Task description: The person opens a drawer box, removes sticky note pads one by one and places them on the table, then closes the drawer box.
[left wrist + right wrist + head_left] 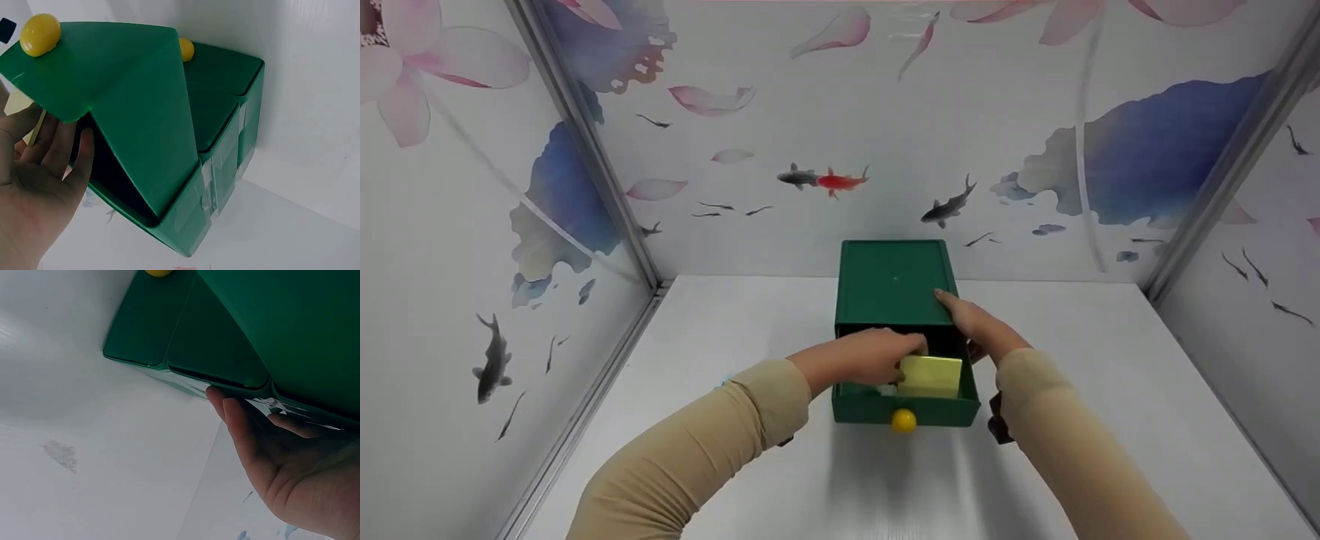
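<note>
White table (1110, 375): your widest lanes run from the green box-shaped drawer cabinet (894, 281) out to the table's left and right edges, beyond your sleeved forearms (675, 450). Back edge: printed white wall panel (870, 225) stops you. Pulled-out green drawer (859, 410) and round yellow knob (904, 421) jut nearward. Inside, your left hand (877, 354) and a flat yellow block (934, 376) crowd the opening. Your right hand (979, 326) bars the cabinet's right side.
</note>
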A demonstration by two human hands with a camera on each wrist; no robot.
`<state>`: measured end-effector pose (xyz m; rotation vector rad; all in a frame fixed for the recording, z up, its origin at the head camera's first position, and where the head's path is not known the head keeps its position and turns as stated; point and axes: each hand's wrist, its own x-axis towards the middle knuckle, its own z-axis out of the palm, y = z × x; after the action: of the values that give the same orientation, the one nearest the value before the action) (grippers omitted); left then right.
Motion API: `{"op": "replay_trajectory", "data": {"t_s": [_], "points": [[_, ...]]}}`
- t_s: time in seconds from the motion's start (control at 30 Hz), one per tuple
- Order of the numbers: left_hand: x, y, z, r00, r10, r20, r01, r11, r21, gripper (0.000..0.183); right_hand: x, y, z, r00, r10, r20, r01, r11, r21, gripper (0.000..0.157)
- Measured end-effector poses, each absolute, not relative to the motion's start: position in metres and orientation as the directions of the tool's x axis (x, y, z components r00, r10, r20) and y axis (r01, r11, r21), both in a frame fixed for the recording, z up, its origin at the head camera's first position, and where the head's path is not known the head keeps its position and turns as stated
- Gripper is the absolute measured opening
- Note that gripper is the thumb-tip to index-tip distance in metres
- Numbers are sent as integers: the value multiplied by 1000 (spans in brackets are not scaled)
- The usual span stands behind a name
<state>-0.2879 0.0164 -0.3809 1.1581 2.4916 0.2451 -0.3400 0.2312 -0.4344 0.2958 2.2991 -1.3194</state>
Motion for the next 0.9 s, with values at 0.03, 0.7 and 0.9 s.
{"op": "replay_trajectory", "data": {"t_s": [0.03, 0.7, 0.9], "points": [[-288, 14, -379, -589, 766, -257, 701, 643, 309, 32, -340, 231, -434, -866, -49, -498, 406, 513, -757, 94], [-291, -55, -368, -748, 661, -57, 558, 674, 484, 39, -335, 229, -434, -872, -40, -487, 405, 498, -766, 97], [-290, -72, -370, -794, 607, -39, 494, 680, 543, 43, -337, 231, -434, -879, -35, -476, 394, 509, -765, 95]]}}
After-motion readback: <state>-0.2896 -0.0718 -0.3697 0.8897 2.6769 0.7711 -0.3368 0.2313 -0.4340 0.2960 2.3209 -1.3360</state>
